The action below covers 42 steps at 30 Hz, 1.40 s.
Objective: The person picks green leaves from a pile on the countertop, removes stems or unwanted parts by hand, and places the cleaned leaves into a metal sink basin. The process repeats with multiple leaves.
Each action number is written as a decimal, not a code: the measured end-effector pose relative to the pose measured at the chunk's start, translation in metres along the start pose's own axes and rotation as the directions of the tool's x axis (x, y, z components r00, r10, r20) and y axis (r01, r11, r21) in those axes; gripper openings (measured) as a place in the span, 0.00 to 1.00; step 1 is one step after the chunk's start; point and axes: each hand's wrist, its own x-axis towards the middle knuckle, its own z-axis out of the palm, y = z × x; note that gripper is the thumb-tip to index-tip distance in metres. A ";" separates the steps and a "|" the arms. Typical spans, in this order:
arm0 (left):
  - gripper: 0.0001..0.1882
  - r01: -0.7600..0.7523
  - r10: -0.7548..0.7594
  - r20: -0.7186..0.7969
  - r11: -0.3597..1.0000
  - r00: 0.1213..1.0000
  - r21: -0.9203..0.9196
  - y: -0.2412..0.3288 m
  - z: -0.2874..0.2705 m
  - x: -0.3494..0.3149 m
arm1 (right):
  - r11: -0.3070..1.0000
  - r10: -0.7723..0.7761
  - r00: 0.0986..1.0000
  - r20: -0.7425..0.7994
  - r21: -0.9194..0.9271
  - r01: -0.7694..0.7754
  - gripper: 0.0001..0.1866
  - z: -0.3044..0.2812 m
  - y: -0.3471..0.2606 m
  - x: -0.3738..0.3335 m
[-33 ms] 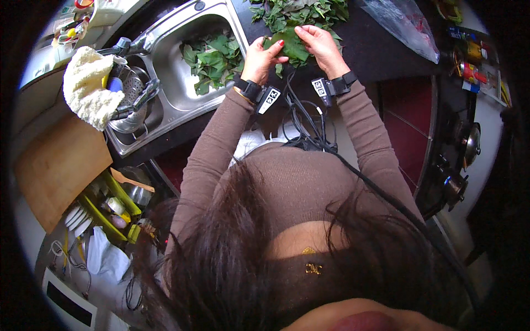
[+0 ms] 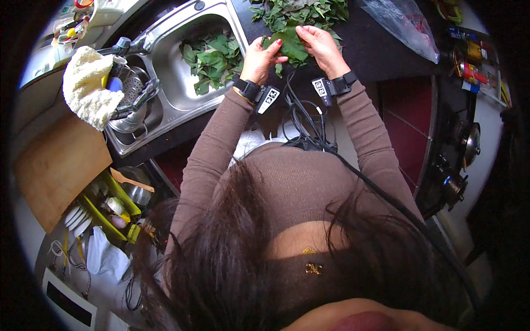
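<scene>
Jointly, left hand (image 2: pixel 258 63) and right hand (image 2: pixel 324 51) hold a green leaf (image 2: pixel 292 47), top centre of the frame.
Left fingers grip its left edge, right fingers pinch its upper right; 1 leafy heap (image 2: pixel 301 12) lies just above, another pile (image 2: pixel 214 62) in the steel sink (image 2: pixel 169 71), upper left.

Green leaf (image 2: pixel 294 51) in left grip (image 2: pixel 258 60) and right grip (image 2: pixel 324 49), leafy pile (image 2: pixel 303 12) beyond, more leaves (image 2: pixel 216 59) in sink (image 2: pixel 175 88)
</scene>
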 end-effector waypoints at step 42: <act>0.15 -0.040 0.043 -0.141 0.999 0.989 0.020 -0.006 -0.030 -0.014 | 0.838 -0.439 0.896 0.068 -0.327 0.436 0.21 -0.009 -0.002 -0.016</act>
